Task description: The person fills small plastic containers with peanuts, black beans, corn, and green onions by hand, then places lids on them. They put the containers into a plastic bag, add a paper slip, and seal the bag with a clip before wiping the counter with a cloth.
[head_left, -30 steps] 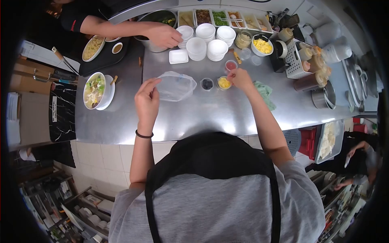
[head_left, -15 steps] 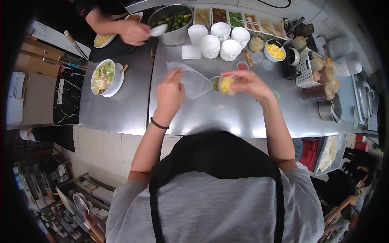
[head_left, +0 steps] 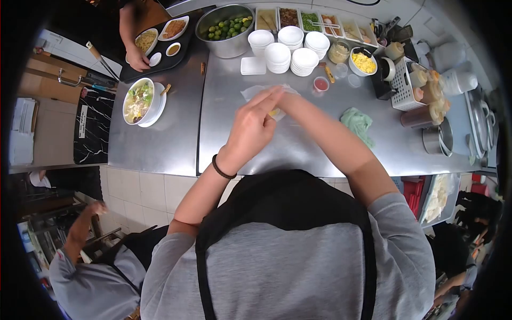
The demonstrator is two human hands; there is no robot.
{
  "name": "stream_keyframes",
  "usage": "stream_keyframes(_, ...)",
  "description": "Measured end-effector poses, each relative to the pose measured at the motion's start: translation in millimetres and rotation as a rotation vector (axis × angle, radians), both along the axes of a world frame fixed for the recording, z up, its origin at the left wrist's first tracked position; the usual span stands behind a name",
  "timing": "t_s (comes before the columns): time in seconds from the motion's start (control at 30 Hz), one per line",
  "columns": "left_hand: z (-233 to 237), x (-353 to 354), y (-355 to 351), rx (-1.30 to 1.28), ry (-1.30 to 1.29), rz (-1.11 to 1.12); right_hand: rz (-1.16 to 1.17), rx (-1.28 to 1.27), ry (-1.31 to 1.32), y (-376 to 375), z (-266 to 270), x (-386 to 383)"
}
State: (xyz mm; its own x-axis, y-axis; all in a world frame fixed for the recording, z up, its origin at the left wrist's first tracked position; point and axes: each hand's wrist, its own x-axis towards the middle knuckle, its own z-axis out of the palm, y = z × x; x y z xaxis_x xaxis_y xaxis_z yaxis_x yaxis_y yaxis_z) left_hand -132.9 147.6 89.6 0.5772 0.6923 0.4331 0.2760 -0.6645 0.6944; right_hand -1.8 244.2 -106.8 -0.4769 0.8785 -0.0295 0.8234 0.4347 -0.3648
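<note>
My left hand (head_left: 250, 128) is closed on a clear plastic bag (head_left: 252, 94) above the steel counter. Crossing over from the right, my right hand (head_left: 281, 100) meets it at the bag; its fingers are largely hidden behind the left hand and wrist. A bit of yellow (head_left: 276, 113) shows just below the hands, probably the small cup's contents, though the cup itself is mostly covered. Beyond the hands are stacked white bowls (head_left: 278, 57) and a small cup of red sauce (head_left: 320, 84). A green cloth (head_left: 357, 125) lies to the right.
A noodle bowl (head_left: 139, 101) on a saucer stands left. A co-worker's hand (head_left: 138, 59) is at a black tray (head_left: 180, 57). Behind are a pot of limes (head_left: 229, 47) and a bowl of yellow pieces (head_left: 363, 63); bottles in a basket (head_left: 404, 93) stand right. Another person is lower left.
My right hand has moved left with the small cup to the bag, and my left hand has shifted right. The co-worker's hand has lowered a small white dish to the tray. A person has appeared lower left.
</note>
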Motion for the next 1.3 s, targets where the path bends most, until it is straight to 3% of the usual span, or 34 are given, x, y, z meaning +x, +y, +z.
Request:
stream_keyframes(0.13,-22.2,-11.0,17.6,-0.026,0.041,0.156,0.035,-0.163,0.002,27.0,-0.5,-11.1)
stream_keyframes(0.23,-25.5,-20.6,25.1,-0.062,0.027,0.259,-0.114,-0.232,0.088,-14.5,125.2,-8.9)
stream_keyframes(0.3,-24.9,-26.1,25.9,-0.080,0.002,0.285,0.163,-0.249,0.438,-30.2,176.2,15.1)
stream_keyframes(0.33,-22.5,-28.7,26.2,-0.109,0.013,0.296,0.162,-0.254,0.436,-31.7,178.4,30.2)
stream_keyframes(0.4,-20.4,-31.6,26.2,-0.142,0.028,0.298,-0.095,-0.274,0.695,-32.3,178.8,59.5)
stream_keyframes(0.43,-20.2,-32.0,25.7,-0.148,0.016,0.292,-0.103,-0.273,0.694,-34.3,166.7,64.4)
stream_keyframes(0.5,-19.6,-31.2,22.7,-0.157,0.003,0.276,-0.481,-0.180,0.188,-42.0,116.7,69.8)
stream_keyframes(0.6,-14.9,-27.5,19.6,-0.171,0.028,0.269,-0.527,-0.168,0.294,-66.2,64.3,66.4)
stream_keyframes(0.77,-13.2,-30.7,20.1,-0.164,0.089,0.274,-0.668,-0.146,0.370,-53.8,36.2,129.9)
stream_keyframes(0.83,-15.6,-34.0,21.7,-0.163,0.090,0.274,-0.828,-0.210,0.591,-54.7,72.5,158.4)
stream_keyframes(1.03,-13.4,-32.1,19.3,-0.154,0.084,0.282,-0.965,-0.222,0.461,-40.3,61.5,208.5)
stream_keyframes(1.23,-11.1,-34.9,15.9,-0.157,0.085,0.293,-1.019,-0.443,0.484,-39.9,67.0,194.1)
stream_keyframes(1.3,-10.9,-35.0,15.3,-0.154,0.083,0.293,-0.984,-0.680,0.674,-43.2,55.2,193.6)
